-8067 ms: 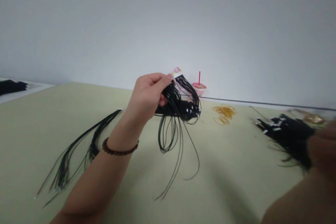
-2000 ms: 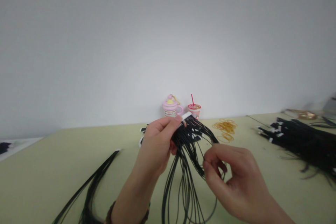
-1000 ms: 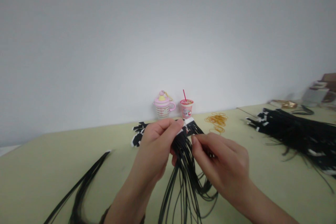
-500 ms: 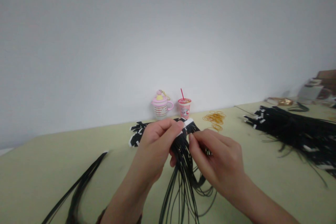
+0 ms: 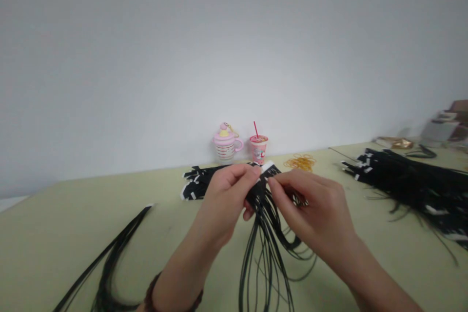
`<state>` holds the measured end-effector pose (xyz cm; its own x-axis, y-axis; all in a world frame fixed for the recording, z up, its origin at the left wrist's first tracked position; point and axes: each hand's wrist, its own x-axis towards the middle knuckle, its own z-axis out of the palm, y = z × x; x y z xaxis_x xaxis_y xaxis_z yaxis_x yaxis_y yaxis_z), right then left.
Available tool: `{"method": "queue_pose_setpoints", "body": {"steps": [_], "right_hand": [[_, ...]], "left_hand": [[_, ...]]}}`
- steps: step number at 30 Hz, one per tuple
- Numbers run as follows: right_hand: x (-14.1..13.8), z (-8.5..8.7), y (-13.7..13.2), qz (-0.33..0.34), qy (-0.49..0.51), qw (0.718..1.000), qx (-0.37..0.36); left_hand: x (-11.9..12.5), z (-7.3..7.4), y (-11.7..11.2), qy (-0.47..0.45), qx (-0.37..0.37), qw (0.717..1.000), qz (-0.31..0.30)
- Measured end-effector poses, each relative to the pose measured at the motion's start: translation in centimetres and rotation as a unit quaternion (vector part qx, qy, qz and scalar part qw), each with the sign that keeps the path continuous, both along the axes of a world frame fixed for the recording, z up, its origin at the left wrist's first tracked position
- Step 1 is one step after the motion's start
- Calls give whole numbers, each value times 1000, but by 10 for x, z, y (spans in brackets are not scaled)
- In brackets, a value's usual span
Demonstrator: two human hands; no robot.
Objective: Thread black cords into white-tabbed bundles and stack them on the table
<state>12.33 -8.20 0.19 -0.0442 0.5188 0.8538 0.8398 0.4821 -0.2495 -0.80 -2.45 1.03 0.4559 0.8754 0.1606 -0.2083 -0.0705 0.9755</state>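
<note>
My left hand (image 5: 230,192) is closed on a bundle of thin black cables (image 5: 265,224) with white ends, thumb on top near those ends. Long loops hang from the bundle toward the table's front. My right hand (image 5: 312,202) pinches with thumb and forefinger at the bundle's right side; black strands pass beneath its fingers. Whether it grips one strand or several is hidden. Just behind my left hand, more black cable bundles (image 5: 197,183) with white ends lie on the table.
A pink lidded cup (image 5: 224,145) and a small pink cup with a red straw (image 5: 258,148) stand by the wall. Yellow rubber bands (image 5: 300,162) lie right of them. A big pile of black cables (image 5: 405,180) covers the right; loose black cables (image 5: 122,239) lie at left.
Both hands and the held bundle have shifted slightly to the right in view. My right hand's fingertips have risen a little toward the white ends.
</note>
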Motion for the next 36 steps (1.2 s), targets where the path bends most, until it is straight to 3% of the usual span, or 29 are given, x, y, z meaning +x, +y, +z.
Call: {"method": "queue_pose_setpoints", "body": {"steps": [2,5,8,13,18,21,25,31,36], "right_hand": [[2,1,-2,-10,-11,1000,5],[-3,0,-9,-30,-8,996,86],[-13,-5,-14,36,-5,997,65],[-20,-17,-4,84,3,996,-16],[-15,-14,1,219,74,971,68],[-14,-12,-5,237,11,969,71],[-17,-14,-11,208,-65,976,15],[-23,-7,-12,230,61,970,-48],[-24,-2,-11,199,65,976,-57]], "left_hand": [[-6,3,5,-12,8,999,44],[-16,6,11,-18,32,994,100],[-22,8,13,-34,36,993,112],[-29,14,5,-75,-8,996,42],[-35,17,2,-107,-103,988,-48],[-33,14,8,-113,-126,983,-65],[-30,11,9,-82,-65,993,-61],[-29,12,-6,-16,50,999,8],[-31,12,-14,63,154,985,52]]}}
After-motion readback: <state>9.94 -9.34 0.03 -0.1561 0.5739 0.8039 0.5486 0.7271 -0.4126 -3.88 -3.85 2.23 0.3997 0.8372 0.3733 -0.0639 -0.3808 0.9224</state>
